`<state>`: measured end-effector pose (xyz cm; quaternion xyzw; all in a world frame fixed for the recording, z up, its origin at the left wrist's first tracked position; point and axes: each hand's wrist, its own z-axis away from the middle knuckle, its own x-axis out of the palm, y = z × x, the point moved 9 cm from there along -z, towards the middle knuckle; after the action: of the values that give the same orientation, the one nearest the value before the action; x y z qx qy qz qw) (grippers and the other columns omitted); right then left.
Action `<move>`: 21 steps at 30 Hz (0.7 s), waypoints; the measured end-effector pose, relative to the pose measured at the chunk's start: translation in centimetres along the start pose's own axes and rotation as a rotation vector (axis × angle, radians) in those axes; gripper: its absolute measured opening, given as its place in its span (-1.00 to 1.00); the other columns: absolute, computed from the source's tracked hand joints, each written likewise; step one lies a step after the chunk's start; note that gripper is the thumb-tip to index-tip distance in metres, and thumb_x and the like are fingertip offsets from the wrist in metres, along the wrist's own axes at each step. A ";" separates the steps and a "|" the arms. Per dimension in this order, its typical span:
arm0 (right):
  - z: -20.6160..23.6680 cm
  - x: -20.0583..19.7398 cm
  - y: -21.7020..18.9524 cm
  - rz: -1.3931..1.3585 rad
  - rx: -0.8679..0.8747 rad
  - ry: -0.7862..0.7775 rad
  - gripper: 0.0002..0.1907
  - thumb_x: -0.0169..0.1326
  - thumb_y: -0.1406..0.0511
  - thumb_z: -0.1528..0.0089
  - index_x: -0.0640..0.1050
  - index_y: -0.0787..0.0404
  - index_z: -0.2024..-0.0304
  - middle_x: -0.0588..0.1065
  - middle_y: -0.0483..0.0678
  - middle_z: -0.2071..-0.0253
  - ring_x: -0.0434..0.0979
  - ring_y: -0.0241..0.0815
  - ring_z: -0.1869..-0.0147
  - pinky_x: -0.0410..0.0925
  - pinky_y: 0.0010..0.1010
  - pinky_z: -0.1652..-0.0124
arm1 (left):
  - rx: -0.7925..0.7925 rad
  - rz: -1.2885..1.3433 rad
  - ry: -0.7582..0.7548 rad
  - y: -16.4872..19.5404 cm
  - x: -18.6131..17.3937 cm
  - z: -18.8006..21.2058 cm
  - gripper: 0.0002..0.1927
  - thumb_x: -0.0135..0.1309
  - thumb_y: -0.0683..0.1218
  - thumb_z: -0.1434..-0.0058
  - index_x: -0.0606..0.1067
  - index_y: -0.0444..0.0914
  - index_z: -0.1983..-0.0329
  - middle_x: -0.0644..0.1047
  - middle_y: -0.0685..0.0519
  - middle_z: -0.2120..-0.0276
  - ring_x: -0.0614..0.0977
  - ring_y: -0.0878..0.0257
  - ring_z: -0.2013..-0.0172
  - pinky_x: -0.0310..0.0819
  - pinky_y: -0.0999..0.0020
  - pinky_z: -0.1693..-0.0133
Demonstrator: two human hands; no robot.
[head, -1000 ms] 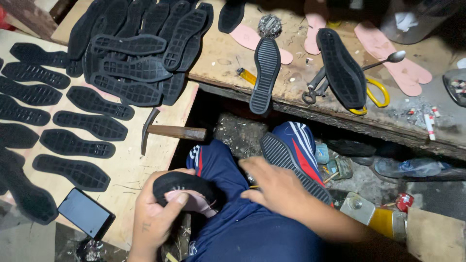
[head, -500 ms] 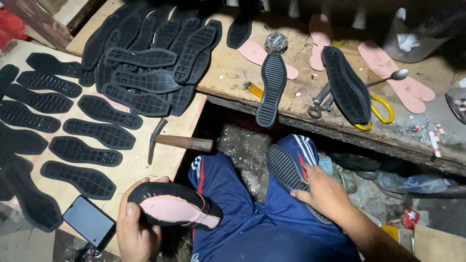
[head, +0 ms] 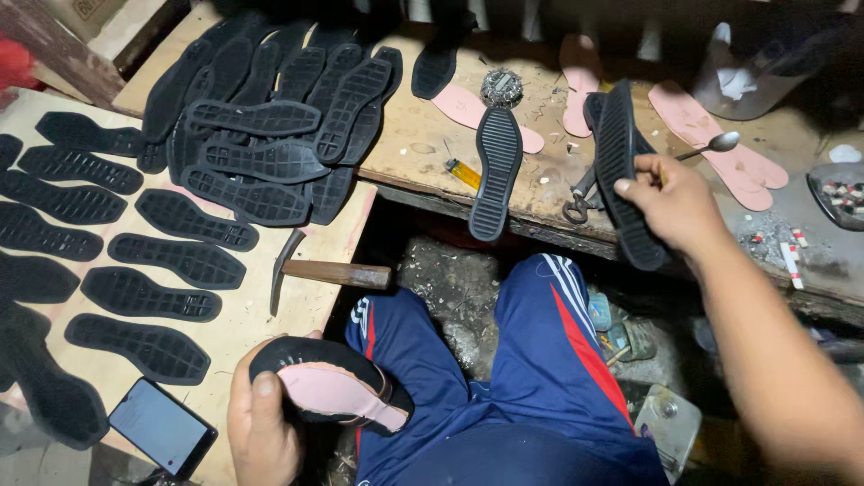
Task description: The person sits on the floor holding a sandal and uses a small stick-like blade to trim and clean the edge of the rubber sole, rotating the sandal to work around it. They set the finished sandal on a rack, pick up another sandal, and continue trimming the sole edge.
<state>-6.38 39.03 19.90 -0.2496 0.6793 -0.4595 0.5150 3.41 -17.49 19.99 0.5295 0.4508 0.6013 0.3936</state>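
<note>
- The right hand (head: 673, 205) is closed around a black rubber outsole (head: 623, 175), thumb across its upper face and fingers wrapped behind, gripping near the waist of the sole and holding it above the front edge of the workbench (head: 423, 153)
- That outsole looks light, thin and bendy; the ridged tread should give the fingers purchase, and a hold at mid-length as here would likely keep toe and heel from drooping
- The left hand (head: 261, 427) clasps a part-made shoe (head: 328, 389) from below, thumb lying on its pink insole, black upper curling round the edge; it sits low, beside the left knee and over the corner of the pale board (head: 238, 324)
- The shoe seems soft and light, its upper pliable, so I judge a cupped hold under the middle suits it better than a pinch at the rim
- Just beside the right hand lie scissors (head: 576, 202) and a spoon (head: 715, 144); a second black sole (head: 495, 171) hangs over the bench edge, with a wire brush (head: 501, 86) and a yellow lighter (head: 463, 173) nearby
- Further out, a hammer (head: 319, 268) rests on the board, a phone (head: 162, 426) lies near the left hand, and a heap of black outsoles (head: 270, 126) covers the bench's far left
</note>
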 end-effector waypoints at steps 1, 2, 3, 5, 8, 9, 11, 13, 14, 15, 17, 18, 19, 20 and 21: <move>-1.3 0.0 0.8 -0.069 0.056 -0.029 -0.60 0.21 0.35 -0.23 0.54 0.35 -0.10 0.52 -0.19 0.27 0.47 -0.40 0.27 0.37 -0.52 0.24 | 0.041 -0.060 -0.027 0.4 0.2 0.0 -0.46 -0.17 0.06 -0.42 0.28 -0.49 -0.22 0.54 -0.37 -0.06 0.63 -0.02 0.04 0.50 0.10 -0.07; -2.3 0.0 1.5 -0.138 0.111 -0.060 -0.62 0.20 0.35 -0.22 0.54 0.34 -0.08 0.55 -0.17 0.27 0.50 -0.39 0.28 0.39 -0.51 0.25 | 0.081 -0.121 -0.053 0.6 0.4 0.1 -0.47 -0.18 0.06 -0.45 0.29 -0.49 -0.22 0.55 -0.36 -0.06 0.62 0.02 0.03 0.49 0.13 -0.07; -3.0 0.2 2.2 -0.207 0.166 -0.091 -0.64 0.19 0.34 -0.22 0.55 0.33 -0.05 0.58 -0.15 0.27 0.53 -0.37 0.29 0.41 -0.50 0.26 | 0.123 -0.181 -0.079 0.9 0.7 0.1 -0.47 -0.19 0.06 -0.47 0.29 -0.50 -0.22 0.56 -0.34 -0.05 0.62 0.05 0.03 0.48 0.16 -0.08; -3.5 0.0 2.9 -0.118 0.224 -0.058 -0.61 0.25 0.32 -0.18 0.56 0.36 -0.03 0.61 -0.07 0.24 0.58 -0.28 0.26 0.43 -0.43 0.23 | 0.100 -0.128 -0.055 0.5 0.4 0.0 -0.47 -0.17 0.08 -0.46 0.30 -0.49 -0.20 0.58 -0.31 -0.02 0.65 0.06 0.09 0.52 0.17 -0.03; -3.2 -1.4 2.1 0.437 0.111 0.088 -0.46 0.38 0.21 -0.13 0.55 0.42 -0.03 0.63 0.11 0.26 0.62 -0.03 0.21 0.43 -0.24 0.16 | 0.078 -0.080 -0.023 0.1 -0.1 -0.4 -0.48 -0.17 0.09 -0.44 0.30 -0.46 -0.17 0.59 -0.28 -0.01 0.66 0.06 0.13 0.55 0.19 0.01; -2.7 -1.4 1.0 0.689 0.033 0.151 -0.40 0.43 0.16 -0.12 0.55 0.44 -0.04 0.62 0.19 0.28 0.62 0.08 0.19 0.42 -0.16 0.14 | 0.073 -0.071 -0.012 0.0 -0.3 -0.5 -0.49 -0.17 0.09 -0.44 0.30 -0.45 -0.17 0.59 -0.27 0.00 0.66 0.06 0.13 0.56 0.19 0.02; -1.0 -0.2 -2.1 0.729 -0.235 0.301 -0.48 0.40 0.13 -0.17 0.60 0.36 -0.01 0.62 0.17 0.17 0.62 0.10 0.10 0.42 -0.15 0.09 | 0.145 -0.148 0.001 0.4 -0.4 -0.6 -0.49 -0.17 0.10 -0.47 0.30 -0.44 -0.20 0.58 -0.26 0.00 0.64 0.11 0.06 0.51 0.25 -0.06; -0.3 2.5 -4.2 0.696 -0.361 0.291 -0.59 0.32 0.13 -0.25 0.65 0.28 -0.01 0.62 0.16 0.13 0.63 0.11 0.06 0.43 -0.15 0.05 | 0.168 -0.206 0.017 0.3 -0.4 -0.9 -0.49 -0.16 0.09 -0.48 0.30 -0.44 -0.21 0.57 -0.26 0.00 0.62 0.13 0.03 0.48 0.28 -0.08; -0.6 4.6 -4.6 0.649 -0.352 0.207 -0.66 0.26 0.16 -0.30 0.67 0.24 -0.01 0.63 0.15 0.14 0.63 0.10 0.06 0.43 -0.15 0.04 | 0.155 -0.224 0.028 0.0 -0.3 -1.1 -0.50 -0.15 0.08 -0.48 0.31 -0.44 -0.21 0.57 -0.26 0.01 0.61 0.13 0.04 0.48 0.27 -0.07; -1.2 6.8 -4.8 0.502 -0.304 0.122 -0.58 0.27 0.14 -0.25 0.63 0.30 -0.03 0.63 0.15 0.18 0.64 0.07 0.09 0.43 -0.18 0.06 | 0.142 -0.241 0.040 -0.3 -0.2 -1.1 -0.51 -0.14 0.08 -0.48 0.32 -0.44 -0.21 0.57 -0.26 0.02 0.61 0.12 0.05 0.48 0.26 -0.06; -2.6 11.2 -3.9 0.258 -0.063 -0.051 -0.44 0.26 0.12 -0.20 0.52 0.38 -0.10 0.64 0.18 0.25 0.65 0.12 0.20 0.44 -0.14 0.17 | 0.118 -0.159 -0.046 -0.8 0.9 -1.1 -0.52 -0.11 0.06 -0.44 0.33 -0.44 -0.18 0.59 -0.27 0.01 0.64 0.11 0.04 0.50 0.23 -0.07; -3.0 13.3 -2.8 0.158 0.129 -0.141 -0.38 0.24 0.11 -0.20 0.46 0.40 -0.15 0.64 0.22 0.29 0.66 0.21 0.28 0.44 -0.05 0.25 | 0.109 -0.118 -0.087 -0.9 1.5 -1.1 -0.53 -0.09 0.05 -0.43 0.33 -0.44 -0.16 0.61 -0.27 0.01 0.65 0.10 0.03 0.51 0.22 -0.08; -3.5 13.8 -3.5 0.222 0.107 -0.093 -0.41 0.29 0.12 -0.16 0.50 0.44 -0.06 0.63 0.22 0.29 0.64 0.15 0.26 0.43 -0.11 0.22 | 0.104 -0.071 -0.114 -1.0 2.0 -1.0 -0.54 -0.07 0.02 -0.40 0.33 -0.44 -0.17 0.60 -0.26 -0.01 0.65 0.10 0.03 0.51 0.21 -0.08; -3.9 14.2 -4.0 0.286 0.086 -0.045 -0.43 0.33 0.14 -0.13 0.54 0.49 0.04 0.61 0.21 0.29 0.63 0.09 0.24 0.42 -0.17 0.19 | 0.099 -0.025 -0.140 -1.0 2.5 -0.7 -0.55 -0.05 0.00 -0.38 0.32 -0.44 -0.17 0.60 -0.26 -0.02 0.66 0.11 0.03 0.52 0.21 -0.09; -4.4 14.3 -4.5 0.350 0.064 0.004 -0.45 0.37 0.15 -0.10 0.58 0.53 0.13 0.60 0.21 0.28 0.62 0.03 0.22 0.42 -0.22 0.16 | 0.093 0.022 -0.165 -1.0 2.9 -0.6 -0.55 -0.02 -0.03 -0.36 0.32 -0.43 -0.18 0.60 -0.25 -0.03 0.66 0.11 0.03 0.52 0.20 -0.10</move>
<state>-16.00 26.98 17.34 -0.1104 0.6984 -0.3847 0.5934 2.47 -14.48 19.83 0.5999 0.4385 0.5381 0.3978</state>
